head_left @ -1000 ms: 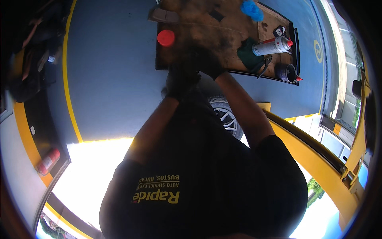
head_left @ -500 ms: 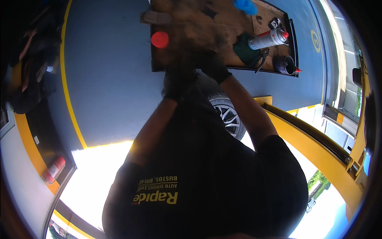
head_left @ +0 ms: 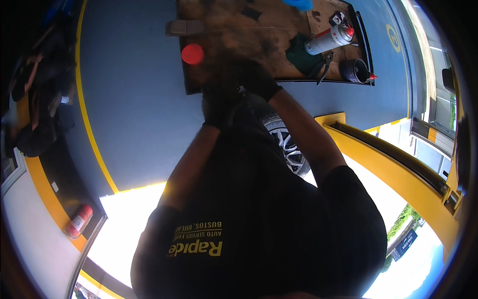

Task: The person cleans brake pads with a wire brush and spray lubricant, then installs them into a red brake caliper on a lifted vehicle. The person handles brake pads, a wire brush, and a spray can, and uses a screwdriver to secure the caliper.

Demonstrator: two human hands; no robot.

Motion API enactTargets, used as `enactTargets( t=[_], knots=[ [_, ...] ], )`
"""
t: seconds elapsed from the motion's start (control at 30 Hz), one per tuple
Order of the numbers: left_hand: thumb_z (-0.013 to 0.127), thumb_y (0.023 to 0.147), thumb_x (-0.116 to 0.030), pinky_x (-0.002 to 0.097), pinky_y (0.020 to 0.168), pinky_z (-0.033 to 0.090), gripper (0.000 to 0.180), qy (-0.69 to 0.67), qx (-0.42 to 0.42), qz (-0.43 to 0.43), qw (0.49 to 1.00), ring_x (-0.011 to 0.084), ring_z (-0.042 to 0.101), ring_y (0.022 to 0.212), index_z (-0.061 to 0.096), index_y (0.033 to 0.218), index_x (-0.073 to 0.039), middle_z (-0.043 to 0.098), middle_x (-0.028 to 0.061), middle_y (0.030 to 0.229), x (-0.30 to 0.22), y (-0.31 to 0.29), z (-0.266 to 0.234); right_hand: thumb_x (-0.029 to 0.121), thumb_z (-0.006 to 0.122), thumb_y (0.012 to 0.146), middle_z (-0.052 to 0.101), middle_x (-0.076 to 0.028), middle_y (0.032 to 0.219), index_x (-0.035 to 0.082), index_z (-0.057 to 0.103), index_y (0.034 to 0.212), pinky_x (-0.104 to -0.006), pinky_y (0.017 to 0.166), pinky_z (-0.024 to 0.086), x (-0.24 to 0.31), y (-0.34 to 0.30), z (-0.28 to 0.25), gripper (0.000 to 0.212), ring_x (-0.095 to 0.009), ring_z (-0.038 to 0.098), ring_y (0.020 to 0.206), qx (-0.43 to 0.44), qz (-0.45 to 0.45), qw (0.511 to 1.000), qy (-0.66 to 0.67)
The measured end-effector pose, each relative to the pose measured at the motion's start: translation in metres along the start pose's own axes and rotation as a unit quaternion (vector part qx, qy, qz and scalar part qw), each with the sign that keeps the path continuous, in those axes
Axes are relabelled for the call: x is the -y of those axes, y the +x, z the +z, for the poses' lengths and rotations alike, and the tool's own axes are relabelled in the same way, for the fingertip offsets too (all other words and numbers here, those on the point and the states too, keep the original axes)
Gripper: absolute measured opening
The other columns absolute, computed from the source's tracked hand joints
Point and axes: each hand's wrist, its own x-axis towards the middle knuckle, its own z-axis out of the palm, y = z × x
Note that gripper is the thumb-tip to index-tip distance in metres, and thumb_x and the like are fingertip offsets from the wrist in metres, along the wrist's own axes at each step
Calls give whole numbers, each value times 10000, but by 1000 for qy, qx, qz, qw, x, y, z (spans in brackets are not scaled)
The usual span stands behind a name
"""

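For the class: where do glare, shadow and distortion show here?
Head view: bright patch at lower left blown out white; head view: left hand and right hand sink into dark shadow, detail lost; head view: yellow floor line bows outward.

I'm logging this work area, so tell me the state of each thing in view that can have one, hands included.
Left hand: gloved; grip too dark to read
Right hand: gloved; grip too dark to read
Spray can: red top on
Dark cup: uncovered
Green cloth: crumpled
Dark hand tool: open or shut, unclear
Blue item: partly out of view
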Motion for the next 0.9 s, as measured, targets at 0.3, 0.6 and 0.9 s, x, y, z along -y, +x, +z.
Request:
enactTargets(
  t=[0.3, 0.6, 0.9],
  knots=[
    [784, 781, -577, 473, 1061, 454, 919, -141, 1, -62, 988, 394, 523, 1262, 443, 1473, -77, 512, 190, 1393, 20, -7, 38, 192, 641, 949, 699, -153, 1220, 81, 722, 1199, -441, 1019, 511, -12, -6, 42, 285, -326, 653, 1154, -117, 40, 945, 303],
    [804, 749, -597, 479, 1030, 461, 1010, -126, 72, -143, 979, 401, 506, 1256, 381, 1478, -41, 484, 207, 1349, 4, -5, 13, 150, 653, 961, 669, -80, 1291, 57, 648, 1256, -344, 957, 536, -70, -16, -11, 309, -285, 656, 1139, -213, 56, 970, 101],
    [820, 739, -562, 483, 1040, 456, 931, -110, 70, -130, 983, 387, 515, 1269, 454, 1427, -52, 519, 200, 1339, 9, -3, 15, 136, 657, 901, 707, -123, 1089, 43, 690, 1170, -399, 938, 535, 4, -3, -25, 287, -280, 669, 1083, -111, 41, 993, -11]
  ],
)
